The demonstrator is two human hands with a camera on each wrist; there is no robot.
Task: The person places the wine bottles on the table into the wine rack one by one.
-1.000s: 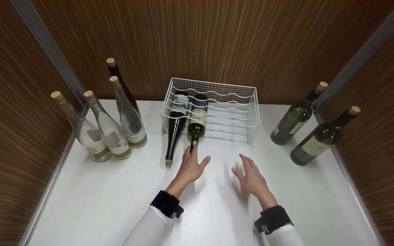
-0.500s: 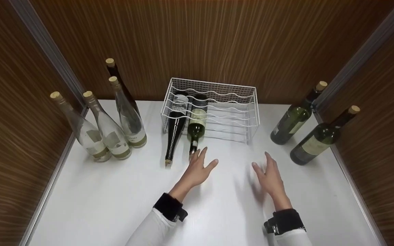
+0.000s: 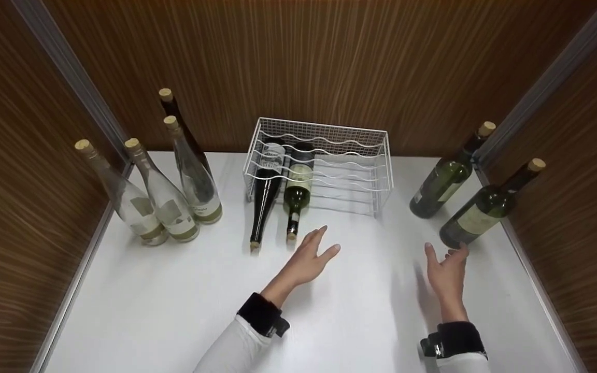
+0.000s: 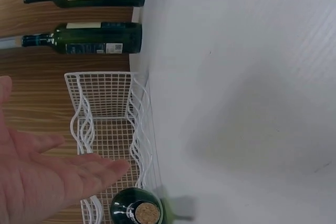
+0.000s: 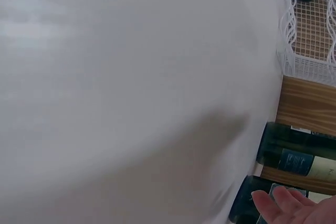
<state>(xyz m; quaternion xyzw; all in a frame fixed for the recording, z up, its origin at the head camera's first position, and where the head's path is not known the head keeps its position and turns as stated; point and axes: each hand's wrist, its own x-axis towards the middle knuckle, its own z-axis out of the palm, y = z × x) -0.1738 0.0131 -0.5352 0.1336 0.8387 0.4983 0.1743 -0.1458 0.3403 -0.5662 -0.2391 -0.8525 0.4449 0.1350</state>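
Observation:
In the head view, a white wire bottle rack (image 3: 324, 124) stands against the back wall. On its left side lie a dark wine bottle (image 3: 265, 199) and a green wine bottle (image 3: 297, 194), necks toward me. My left hand (image 3: 306, 261) hovers in front of the rack, right of the green bottle's cork, fingers apart and holding nothing. My right hand (image 3: 448, 277) is beside the base of an upright green wine bottle (image 3: 477, 221) with a cream label. In the right wrist view its fingers (image 5: 286, 200) overlap that bottle (image 5: 242, 203); contact cannot be told.
Another upright green bottle (image 3: 441, 189) stands behind, by the right wall. At left, clear bottles (image 3: 176, 215) and a dark one (image 3: 187, 129) behind them stand corked on the white table (image 3: 164, 311). Wood-grain walls (image 3: 329, 62) enclose the back and both sides.
My left hand has come off the green bottle's neck in the rack and drawn right and slightly back. My right hand has moved right to the nearer upright green bottle.

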